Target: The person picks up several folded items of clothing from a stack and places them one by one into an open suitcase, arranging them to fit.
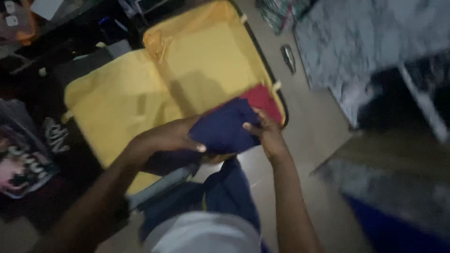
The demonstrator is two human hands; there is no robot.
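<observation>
An open suitcase [140, 93] with yellow lining lies on the floor, nearly bare save a red garment [263, 99] in one corner. Above its near edge, the left hand [164, 138] and right hand [266, 131] both grip a folded navy garment [225, 126], not yet laid inside.

I see both forearms coming up from 6 o'clock, converging toward centre. My left hand [166, 138] sits at 9 o'clock of the right hand [267, 133], thumb laid across, fingers curled under. The right fingers [253, 125] are pinched shut, wrist bent.
</observation>
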